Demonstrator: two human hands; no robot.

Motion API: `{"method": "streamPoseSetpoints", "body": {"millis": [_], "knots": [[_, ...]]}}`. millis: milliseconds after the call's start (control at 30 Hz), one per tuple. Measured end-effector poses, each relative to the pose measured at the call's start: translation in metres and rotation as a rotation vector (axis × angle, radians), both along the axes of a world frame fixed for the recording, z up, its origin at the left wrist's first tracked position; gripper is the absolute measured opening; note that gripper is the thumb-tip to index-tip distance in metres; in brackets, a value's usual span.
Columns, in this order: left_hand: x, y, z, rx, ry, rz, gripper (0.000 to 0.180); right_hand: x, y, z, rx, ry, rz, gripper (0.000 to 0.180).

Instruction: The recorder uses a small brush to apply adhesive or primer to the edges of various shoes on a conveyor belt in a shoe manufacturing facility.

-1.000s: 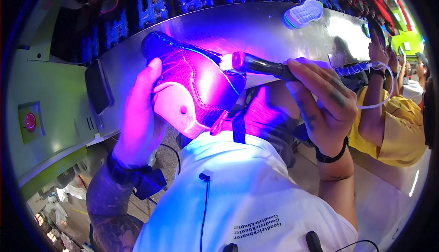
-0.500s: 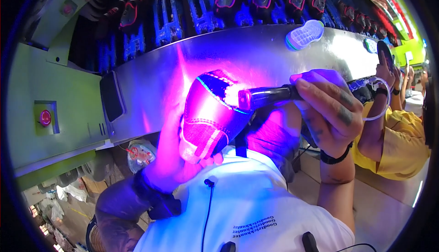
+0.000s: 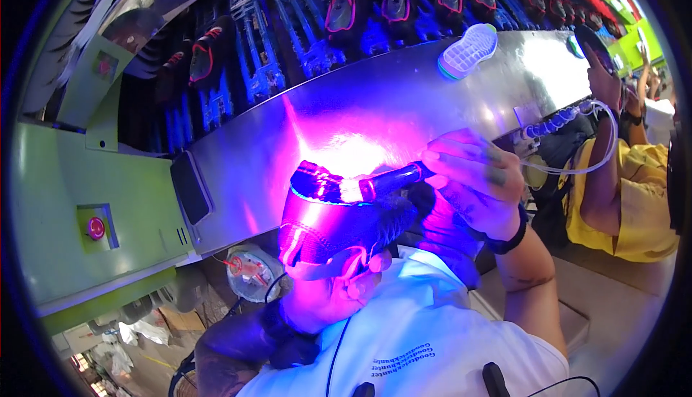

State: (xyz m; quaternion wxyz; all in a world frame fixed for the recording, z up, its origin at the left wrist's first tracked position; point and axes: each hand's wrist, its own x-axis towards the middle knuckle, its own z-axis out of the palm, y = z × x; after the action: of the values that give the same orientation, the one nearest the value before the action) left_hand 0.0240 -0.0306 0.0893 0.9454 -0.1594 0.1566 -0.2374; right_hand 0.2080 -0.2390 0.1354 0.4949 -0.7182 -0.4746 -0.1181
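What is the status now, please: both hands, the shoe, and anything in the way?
Left hand under shoe, gripping it. Right hand holds lit torch at shoe opening. Metal bench behind; loose sole far off, nothing blocking.

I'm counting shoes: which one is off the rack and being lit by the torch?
The shoe in the left hand, under the right hand's torch; the others hang above.

Violet torch (image 3: 386, 181) glare mid-frame, dim fisheye-bent edges, sharp.
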Motion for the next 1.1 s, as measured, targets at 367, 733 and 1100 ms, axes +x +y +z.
{"method": "streamPoseSetpoints", "body": {"millis": [367,733,1100], "knots": [[0.014,-0.008,0.012,-0.118,-0.006,-0.046,0.06,-0.008,0.005,-0.045,0.13,0.305,0.104,0.034],[0.026,0.008,0.014,-0.171,0.139,-0.081,0.057,0.006,-0.004,-0.069,0.11,0.412,0.182,0.027],[0.129,0.106,-0.01,0.834,-0.843,0.086,0.067,0.09,-0.007,-0.142,0.076,0.801,-0.098,0.033]]}}
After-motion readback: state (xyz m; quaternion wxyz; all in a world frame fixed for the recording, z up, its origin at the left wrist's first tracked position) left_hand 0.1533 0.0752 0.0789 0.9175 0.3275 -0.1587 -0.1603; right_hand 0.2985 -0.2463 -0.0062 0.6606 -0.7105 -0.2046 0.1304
